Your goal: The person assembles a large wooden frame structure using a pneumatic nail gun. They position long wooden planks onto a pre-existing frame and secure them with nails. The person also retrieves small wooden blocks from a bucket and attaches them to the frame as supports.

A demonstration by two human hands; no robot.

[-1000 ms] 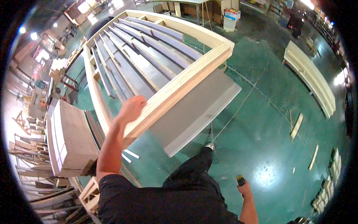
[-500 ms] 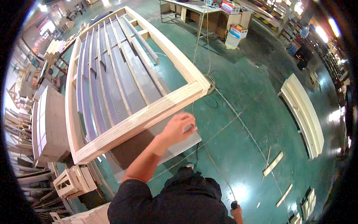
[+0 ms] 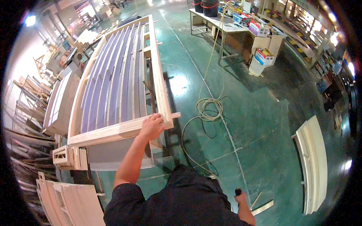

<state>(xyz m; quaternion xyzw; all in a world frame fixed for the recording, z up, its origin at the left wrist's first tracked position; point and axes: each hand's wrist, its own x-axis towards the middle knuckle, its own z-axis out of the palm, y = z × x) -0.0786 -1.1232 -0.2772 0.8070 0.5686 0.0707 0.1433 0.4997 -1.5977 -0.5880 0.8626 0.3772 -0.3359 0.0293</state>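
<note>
Left hand (image 3: 152, 127) goes from hovering to resting loosely on the wooden frame (image 3: 107, 132), so there's contact now; right hand (image 3: 242, 198) keeps clutching a small dark tool (image 3: 238, 192).

Left arm (image 3: 130, 162): one, bare below a short black sleeve (image 3: 125, 196), reaching forward to the far side, left of centre. Left hand (image 3: 151, 128): palm down, back uppermost, fingers (image 3: 154, 117) loosely extended, slightly bent. Right forearm (image 3: 246, 214): one, bare, lowered at near right. Right hand (image 3: 241, 197): curled in a grip, small in view. Torso (image 3: 177, 209): black-clad, near centre.
</note>
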